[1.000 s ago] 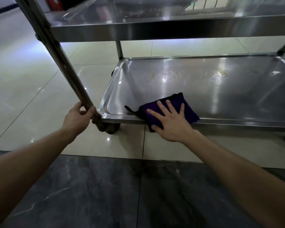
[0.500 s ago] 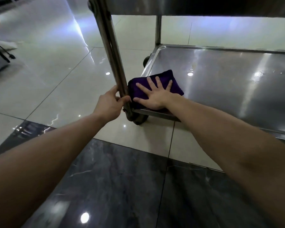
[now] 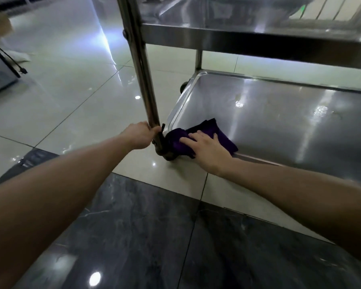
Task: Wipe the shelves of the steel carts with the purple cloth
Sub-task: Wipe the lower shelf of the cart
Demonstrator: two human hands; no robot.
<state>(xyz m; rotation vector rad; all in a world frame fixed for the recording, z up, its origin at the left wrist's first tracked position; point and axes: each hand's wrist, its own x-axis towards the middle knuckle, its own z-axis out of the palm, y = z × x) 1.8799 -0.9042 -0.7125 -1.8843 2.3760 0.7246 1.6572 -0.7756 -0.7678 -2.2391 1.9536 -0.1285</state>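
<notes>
The purple cloth (image 3: 208,130) lies bunched in the near left corner of the steel cart's bottom shelf (image 3: 279,122). My right hand (image 3: 206,147) presses flat on the cloth with its fingers spread toward the corner post. My left hand (image 3: 140,135) grips the cart's near left upright post (image 3: 142,65) just above the shelf. A second steel shelf (image 3: 258,38) spans the cart higher up.
A black caster (image 3: 169,157) sits under the gripped corner and another (image 3: 183,86) at the far left corner. Glossy pale floor tiles lie to the left, dark marble tiles below my arms. A grey box with a black cable (image 3: 0,74) stands at the far left.
My right hand has pushed the cloth left into the shelf's corner against the post, bunching it. My left hand still holds the post. The view has pulled back, showing the upper shelf.
</notes>
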